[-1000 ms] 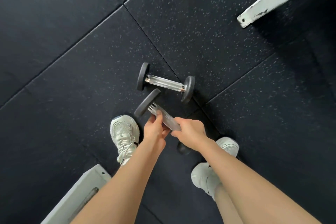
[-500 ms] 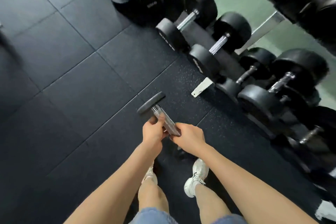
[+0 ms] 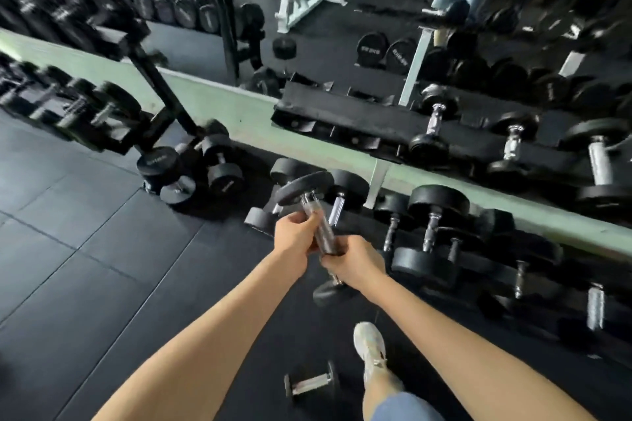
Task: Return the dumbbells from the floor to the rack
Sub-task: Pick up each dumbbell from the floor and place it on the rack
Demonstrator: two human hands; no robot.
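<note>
View: head camera, facing forward and down.
Step in hand: carry phase, as judged. One dumbbell is off the floor and not yet racked.
Held dumbbell: in the air in front of the rack, tilted, one head up and away from the person, the other low, under the right wrist.
Left hand: fingers curled round the upper part of the handle.
Right hand: fingers wrapped round the lower part of the handle, just beside the left hand.
Second dumbbell: lies on the floor mat near the shoe, untouched.
Rack: the upper tier shows bare black cradles at its left end. Dumbbells stand to the right and on the lower tier.
Next move calls for: levelling the handle, lining both heads up with a bare cradle, and lowering under control before release.
Remaining: the second dumbbell needs the same cycle.
</note>
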